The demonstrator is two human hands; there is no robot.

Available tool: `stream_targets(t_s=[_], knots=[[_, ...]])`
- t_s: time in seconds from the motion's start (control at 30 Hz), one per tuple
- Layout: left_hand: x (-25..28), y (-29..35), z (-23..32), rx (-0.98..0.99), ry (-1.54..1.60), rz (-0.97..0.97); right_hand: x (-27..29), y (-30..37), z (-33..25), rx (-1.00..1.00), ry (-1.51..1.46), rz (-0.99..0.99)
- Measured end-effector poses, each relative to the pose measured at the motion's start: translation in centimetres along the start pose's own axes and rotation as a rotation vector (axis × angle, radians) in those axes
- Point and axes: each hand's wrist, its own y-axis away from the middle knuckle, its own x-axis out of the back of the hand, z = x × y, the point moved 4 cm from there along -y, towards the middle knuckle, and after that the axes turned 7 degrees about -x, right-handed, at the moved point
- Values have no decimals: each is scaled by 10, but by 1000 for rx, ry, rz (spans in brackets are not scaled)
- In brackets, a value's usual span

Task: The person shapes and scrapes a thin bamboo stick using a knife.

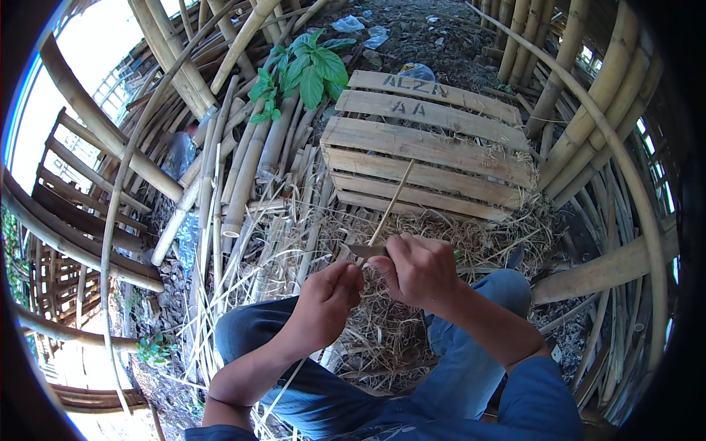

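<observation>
Tan stick (397, 189): thin, slanting up and away from between the hands, its far end in front of the slatted crate (426, 140) in this view; whether the two touch cannot be told.
Left hand (327, 303): fingers curled, thumb and forefinger apparently pinching the stick's near end; the inside of the grip is hidden.
Right hand (421, 270): fist closed about a knife (365, 251), the handle concealed, its thumb lying close to the blade.
Crossing of blade and stick: just beyond the left fingertips, the knife's tip pointing left. Principal hazard, by judgement: a cut to the left fingers, caused by a stroke slipping toward the body.
Right thumb clearance: slight; a rolled wrist could bring the edge onto it.
Stick's free length: long and unsupported at the hands' side; it may flex, letting the blade skip or bite too deep.
Trouser legs (507, 288): spread to either side below the hands; an overrun stroke could reach a thigh.
Shavings (386, 323): loose litter between the legs; a dropped sliver would be hard to distinguish there.
</observation>
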Motion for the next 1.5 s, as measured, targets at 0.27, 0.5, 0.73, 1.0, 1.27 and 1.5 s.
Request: stream_targets(t_s=[0.27, 0.5, 0.73, 1.0, 1.27, 1.5], knots=[[5, 1, 0, 24, 55, 10, 0, -5, 12, -6, 89, 58], [2, 14, -13, 81, 113, -97, 19, -19, 92, -603, 305, -68], [4, 13, -11, 155, 198, -50, 10, 0, 21, -178, -44, -71], [3, 11, -11, 96, -21, -30, 2, -2, 18, -236, -65, -110], [0, 14, -9, 46, -175, -40, 3, -1, 32, -371, -88, -68], [2, 18, -7, -137, -367, 25, 8, -12, 48, -393, -10, -50]])
